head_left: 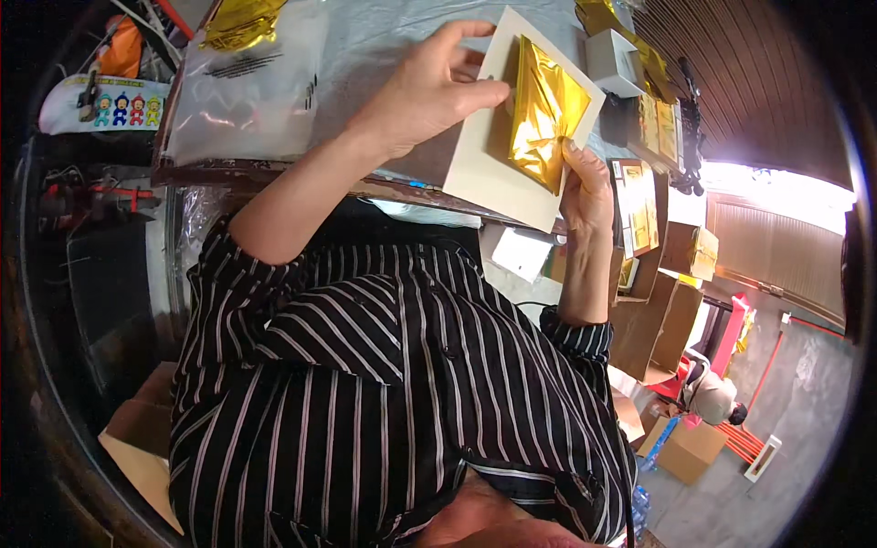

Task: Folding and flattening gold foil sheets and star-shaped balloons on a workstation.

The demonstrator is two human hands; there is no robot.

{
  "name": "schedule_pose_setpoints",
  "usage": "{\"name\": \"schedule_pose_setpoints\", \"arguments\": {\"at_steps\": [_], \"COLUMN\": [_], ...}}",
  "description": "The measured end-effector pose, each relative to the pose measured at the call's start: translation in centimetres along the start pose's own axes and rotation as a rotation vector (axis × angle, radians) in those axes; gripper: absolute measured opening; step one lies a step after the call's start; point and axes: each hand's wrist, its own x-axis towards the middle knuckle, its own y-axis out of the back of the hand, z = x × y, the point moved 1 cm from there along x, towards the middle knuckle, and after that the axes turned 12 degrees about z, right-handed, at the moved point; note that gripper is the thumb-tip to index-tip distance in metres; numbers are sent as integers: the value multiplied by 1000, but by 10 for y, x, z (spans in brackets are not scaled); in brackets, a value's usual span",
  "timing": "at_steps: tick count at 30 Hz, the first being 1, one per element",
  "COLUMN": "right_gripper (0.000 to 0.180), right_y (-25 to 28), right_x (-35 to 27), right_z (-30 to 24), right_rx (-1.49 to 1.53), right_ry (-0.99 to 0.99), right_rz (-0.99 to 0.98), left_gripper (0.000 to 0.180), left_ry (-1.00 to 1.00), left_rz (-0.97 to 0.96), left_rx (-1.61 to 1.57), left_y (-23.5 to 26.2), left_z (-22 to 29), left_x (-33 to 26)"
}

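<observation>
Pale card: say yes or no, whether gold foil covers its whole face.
No, the gold foil covers only part of the pale card, whose bare surface shows below and beside it.

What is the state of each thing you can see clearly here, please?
cream card: held up, tilted
gold foil on the card: creased, shiny
right hand: gripping the card's edge, thumb on the foil
left hand: fingers spread, thumb by the foil
gold foil at upper left: creased
clear plastic: lying flat
</observation>
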Motion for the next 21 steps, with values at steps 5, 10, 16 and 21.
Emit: {"name": "schedule_pose_setpoints", "arguments": {"at_steps": [5, 10, 16, 21], "right_gripper": [22, 18, 19, 21], "right_y": [-5, 3, -3, 5], "right_x": [-5, -15, -19, -21], "right_z": [3, 4, 7, 8], "right_rx": [-99, -279, -216, -161], "right_ry": [143, 209, 266, 191], "right_rz": [104, 232, 239, 227], "left_gripper": [48, 31, 30, 25], "left_ry": [10, 294, 272, 276], "left_rz": [101, -86, -193, -126], "left_rx": [-30, -141, 21, 49], "left_y": [0, 9, 5, 0], "left_z": [-21, -9, -10, -14], "left_x": [2, -11, -22, -20]}}
